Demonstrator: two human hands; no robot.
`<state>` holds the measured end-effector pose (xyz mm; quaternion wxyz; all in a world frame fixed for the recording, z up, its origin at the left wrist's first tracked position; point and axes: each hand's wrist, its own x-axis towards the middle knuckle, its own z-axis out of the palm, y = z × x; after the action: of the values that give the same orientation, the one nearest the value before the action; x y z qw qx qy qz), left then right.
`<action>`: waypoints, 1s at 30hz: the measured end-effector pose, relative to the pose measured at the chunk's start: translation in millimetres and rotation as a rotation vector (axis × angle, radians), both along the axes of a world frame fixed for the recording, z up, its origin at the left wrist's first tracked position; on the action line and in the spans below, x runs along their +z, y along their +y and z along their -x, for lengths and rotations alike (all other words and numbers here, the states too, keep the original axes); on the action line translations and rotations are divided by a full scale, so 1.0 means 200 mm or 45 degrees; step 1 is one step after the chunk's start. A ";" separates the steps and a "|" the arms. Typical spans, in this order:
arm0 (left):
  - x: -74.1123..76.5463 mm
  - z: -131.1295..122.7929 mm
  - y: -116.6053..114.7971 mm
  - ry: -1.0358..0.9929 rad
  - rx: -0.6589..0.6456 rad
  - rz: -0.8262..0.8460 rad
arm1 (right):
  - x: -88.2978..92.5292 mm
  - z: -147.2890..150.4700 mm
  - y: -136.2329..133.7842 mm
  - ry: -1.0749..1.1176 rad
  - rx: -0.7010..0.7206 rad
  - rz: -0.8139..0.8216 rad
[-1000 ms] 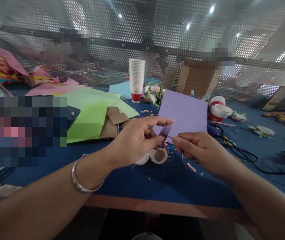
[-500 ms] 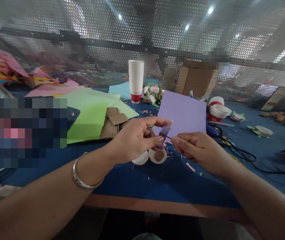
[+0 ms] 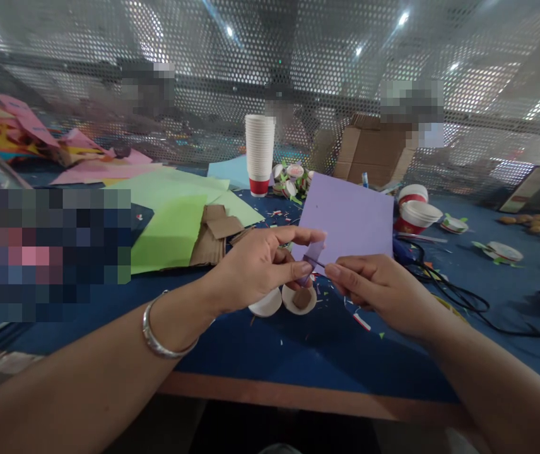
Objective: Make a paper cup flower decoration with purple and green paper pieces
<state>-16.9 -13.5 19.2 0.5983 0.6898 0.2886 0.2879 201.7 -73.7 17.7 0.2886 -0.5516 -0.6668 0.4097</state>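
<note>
Little has changed: the left hand [image 3: 260, 261] still pinches the purple strip [image 3: 316, 250] at ten o'clock from the right hand [image 3: 376, 280], which clamps a thin dark piece [image 3: 318, 263] against it, suggesting unfinished work.

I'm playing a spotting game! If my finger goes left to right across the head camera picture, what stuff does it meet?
Pink paper → bright green paper → left hand → purple strip in its fingers → right hand → round white piece with green bits.
</note>
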 end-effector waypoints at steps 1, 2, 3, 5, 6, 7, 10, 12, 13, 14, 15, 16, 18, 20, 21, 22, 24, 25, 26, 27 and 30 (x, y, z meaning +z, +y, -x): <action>0.00 0.00 0.00 -0.008 -0.006 0.013 | 0.00 0.00 0.00 -0.009 0.001 -0.006; -0.01 0.00 0.00 -0.012 -0.015 0.022 | 0.00 0.00 0.00 -0.021 0.003 -0.009; -0.01 -0.01 0.00 -0.009 -0.022 0.030 | 0.00 0.00 0.00 -0.033 0.005 -0.012; -0.02 -0.01 0.00 -0.002 -0.022 0.036 | 0.00 0.00 0.00 -0.065 0.009 -0.022; -0.02 -0.01 0.00 -0.003 -0.012 0.030 | 0.00 0.00 0.00 -0.085 0.008 -0.035; -0.02 -0.01 0.01 -0.006 0.005 0.019 | 0.00 -0.01 0.00 -0.110 0.003 -0.055; 0.00 0.00 0.01 0.006 0.116 -0.021 | 0.01 -0.04 0.01 -0.257 -0.007 -0.102; 0.02 0.01 0.01 0.034 0.227 -0.034 | 0.01 -0.06 0.02 -0.418 -0.010 -0.119; 0.02 0.01 0.00 0.055 0.274 -0.039 | 0.01 -0.08 0.03 -0.511 -0.013 -0.127; 0.03 0.00 -0.01 0.084 0.300 -0.046 | 0.02 -0.09 0.03 -0.603 -0.019 -0.134; 0.03 0.00 -0.02 0.117 0.308 -0.061 | 0.02 -0.10 0.03 -0.691 -0.019 -0.132; 0.03 -0.01 -0.04 0.160 0.300 -0.080 | 0.02 -0.11 0.03 -0.771 -0.006 -0.119; 0.02 -0.03 -0.07 0.237 0.265 -0.128 | 0.03 -0.13 0.03 -0.899 0.054 -0.074; 0.00 -0.05 -0.11 0.292 0.190 -0.127 | 0.03 -0.13 0.02 -1.001 0.100 -0.047; -0.01 -0.06 -0.12 0.311 0.139 -0.102 | 0.03 -0.13 0.01 -1.050 0.106 -0.045; -0.02 -0.07 -0.13 0.323 0.087 -0.082 | 0.03 -0.13 0.00 -1.101 0.098 -0.040; -0.04 -0.08 -0.14 0.356 0.007 -0.106 | 0.02 -0.13 -0.01 -1.204 0.073 -0.019; -0.05 -0.08 -0.15 0.379 -0.020 -0.158 | 0.02 -0.13 -0.02 -1.244 0.067 -0.011; -0.06 -0.08 -0.15 0.405 -0.038 -0.226 | 0.02 -0.13 -0.02 -1.276 0.061 -0.010; -0.06 -0.08 -0.15 0.435 -0.049 -0.298 | 0.02 -0.13 -0.03 -1.300 0.058 -0.018; -0.07 -0.09 -0.16 0.503 -0.065 -0.452 | 0.01 -0.14 -0.05 -1.359 0.062 -0.069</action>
<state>0.9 -45.2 6.2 0.4070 0.8339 0.3273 0.1784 229.6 -83.8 20.5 -0.0863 -0.6601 -0.7437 0.0614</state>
